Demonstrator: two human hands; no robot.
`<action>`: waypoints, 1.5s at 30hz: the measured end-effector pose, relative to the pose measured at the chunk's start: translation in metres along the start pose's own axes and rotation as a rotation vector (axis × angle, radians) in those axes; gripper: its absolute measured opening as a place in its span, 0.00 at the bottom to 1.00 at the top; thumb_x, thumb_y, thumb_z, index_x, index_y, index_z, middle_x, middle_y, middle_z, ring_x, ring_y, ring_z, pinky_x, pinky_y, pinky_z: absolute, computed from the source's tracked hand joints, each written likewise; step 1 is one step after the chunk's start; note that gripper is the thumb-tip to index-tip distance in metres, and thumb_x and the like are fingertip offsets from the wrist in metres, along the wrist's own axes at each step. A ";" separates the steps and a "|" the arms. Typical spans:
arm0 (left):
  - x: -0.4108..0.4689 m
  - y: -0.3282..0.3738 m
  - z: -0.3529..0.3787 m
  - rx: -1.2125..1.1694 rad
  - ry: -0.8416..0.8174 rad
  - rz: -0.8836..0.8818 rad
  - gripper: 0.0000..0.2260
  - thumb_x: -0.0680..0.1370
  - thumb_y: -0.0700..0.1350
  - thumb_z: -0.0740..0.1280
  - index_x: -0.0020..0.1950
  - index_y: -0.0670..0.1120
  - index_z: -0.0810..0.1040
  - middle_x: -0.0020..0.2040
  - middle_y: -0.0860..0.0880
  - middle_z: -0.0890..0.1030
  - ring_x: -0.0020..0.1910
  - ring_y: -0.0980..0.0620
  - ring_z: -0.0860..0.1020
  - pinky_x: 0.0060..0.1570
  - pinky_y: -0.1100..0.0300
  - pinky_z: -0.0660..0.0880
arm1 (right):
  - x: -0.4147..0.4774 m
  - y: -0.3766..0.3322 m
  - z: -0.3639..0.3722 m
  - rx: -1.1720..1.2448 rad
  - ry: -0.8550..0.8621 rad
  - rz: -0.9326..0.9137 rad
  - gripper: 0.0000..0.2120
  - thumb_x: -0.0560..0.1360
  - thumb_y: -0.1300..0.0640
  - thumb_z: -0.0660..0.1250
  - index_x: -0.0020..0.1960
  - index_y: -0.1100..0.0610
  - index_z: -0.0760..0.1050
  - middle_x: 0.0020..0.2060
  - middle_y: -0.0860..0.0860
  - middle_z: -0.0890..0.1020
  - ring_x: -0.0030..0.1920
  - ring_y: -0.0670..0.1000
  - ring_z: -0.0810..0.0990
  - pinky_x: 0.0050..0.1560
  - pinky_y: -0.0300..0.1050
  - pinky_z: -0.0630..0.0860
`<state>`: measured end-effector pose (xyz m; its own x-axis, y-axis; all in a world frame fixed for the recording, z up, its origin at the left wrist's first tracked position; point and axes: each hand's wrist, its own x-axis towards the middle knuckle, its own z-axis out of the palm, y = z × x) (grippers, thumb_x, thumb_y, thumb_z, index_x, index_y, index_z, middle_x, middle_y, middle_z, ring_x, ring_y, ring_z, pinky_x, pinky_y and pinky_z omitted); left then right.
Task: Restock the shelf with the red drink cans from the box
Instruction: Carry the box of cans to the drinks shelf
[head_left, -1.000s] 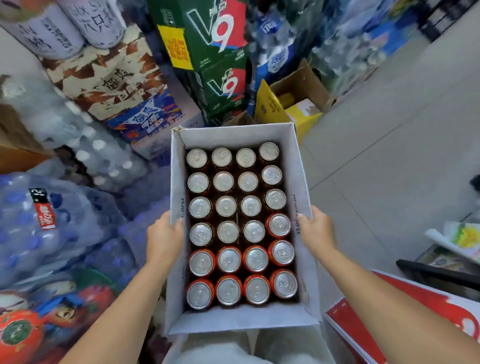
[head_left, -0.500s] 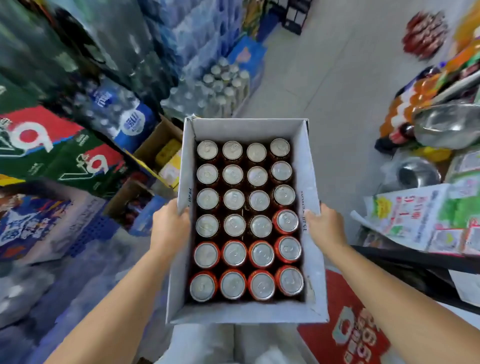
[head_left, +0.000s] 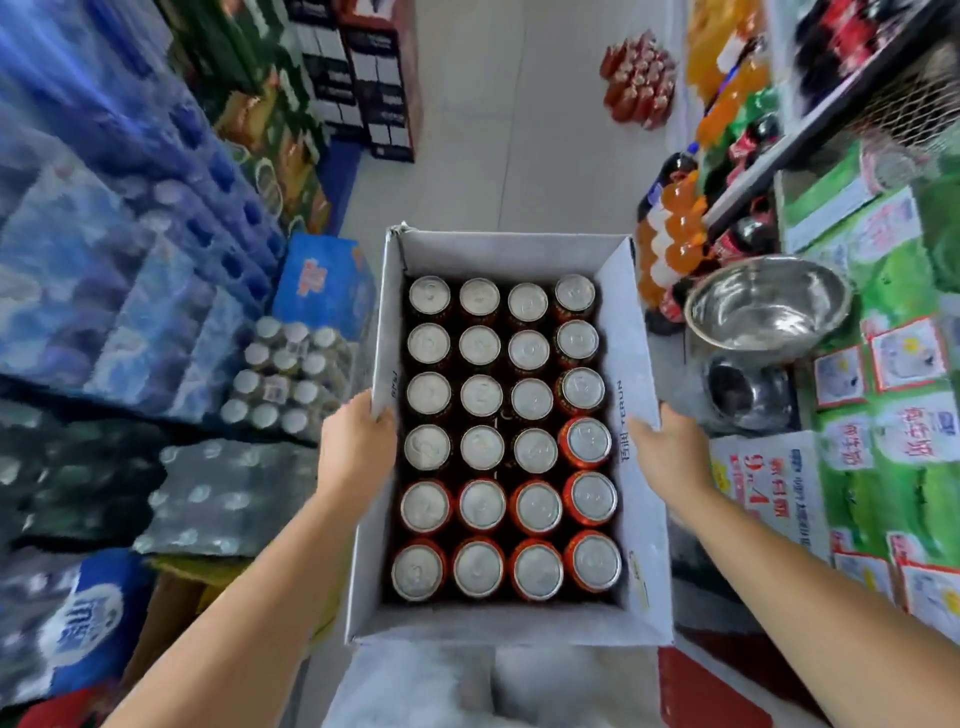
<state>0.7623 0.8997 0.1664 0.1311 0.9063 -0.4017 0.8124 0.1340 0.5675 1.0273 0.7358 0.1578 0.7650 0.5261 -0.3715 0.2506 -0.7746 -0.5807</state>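
Pale tiled floor (head_left: 467, 130) runs up the middle of the frame as a shop aisle, with stock blurred on both sides. Along the left edge stand stacked shrink-wrapped packs of blue-capped water bottles (head_left: 104, 260). Just right of them lie a wrapped pack of white-capped bottles (head_left: 283, 374) and a blue printed carton (head_left: 322, 280). At upper right a wrapped bundle of red bottles (head_left: 639, 83) sits on the floor. Below it is a row of orange soft-drink bottles (head_left: 675, 218), and a shiny round steel bowl (head_left: 769, 306) lies at right centre beside green and white printed sheets (head_left: 883, 415).

A white open-topped cardboard box (head_left: 509, 254) fills the centre of the frame, held up off the floor in front of the person. Inside it stand the red drink cans with silver tops (head_left: 535, 450), upright and touching, four across and six deep, filling it wall to wall.

The left grip (head_left: 358, 447), a bare hand, is at the box's left wall about halfway along, with its fingers curled over the top edge. The right grip (head_left: 665, 457), also bare, clasps the opposite wall at the same level. Its thumb lies on the rim and its other fingers are hidden outside the wall. Both forearms reach in from the lower corners of the frame.
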 end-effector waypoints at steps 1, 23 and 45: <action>0.026 0.021 0.002 0.002 -0.005 0.014 0.11 0.78 0.43 0.58 0.36 0.43 0.70 0.33 0.46 0.75 0.30 0.48 0.70 0.26 0.57 0.67 | 0.024 -0.011 -0.003 0.008 0.006 0.016 0.07 0.76 0.60 0.63 0.50 0.63 0.77 0.40 0.59 0.81 0.41 0.60 0.77 0.40 0.47 0.70; 0.592 0.460 0.024 0.071 -0.140 0.039 0.10 0.78 0.44 0.59 0.41 0.39 0.74 0.39 0.41 0.78 0.32 0.44 0.73 0.26 0.60 0.69 | 0.615 -0.309 -0.067 0.107 0.088 0.124 0.11 0.78 0.59 0.63 0.56 0.63 0.76 0.44 0.60 0.82 0.39 0.56 0.78 0.36 0.44 0.66; 1.149 0.911 0.066 0.153 -0.191 0.169 0.08 0.78 0.41 0.60 0.41 0.40 0.74 0.33 0.46 0.75 0.30 0.51 0.70 0.28 0.59 0.65 | 1.227 -0.613 -0.139 0.134 0.126 0.217 0.07 0.77 0.60 0.64 0.42 0.62 0.74 0.36 0.57 0.78 0.39 0.59 0.76 0.37 0.47 0.68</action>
<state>1.6905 2.0372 0.1747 0.3644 0.8169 -0.4471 0.8444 -0.0874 0.5285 1.8944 1.8069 0.1583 0.8619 0.2988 -0.4098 -0.0016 -0.8064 -0.5913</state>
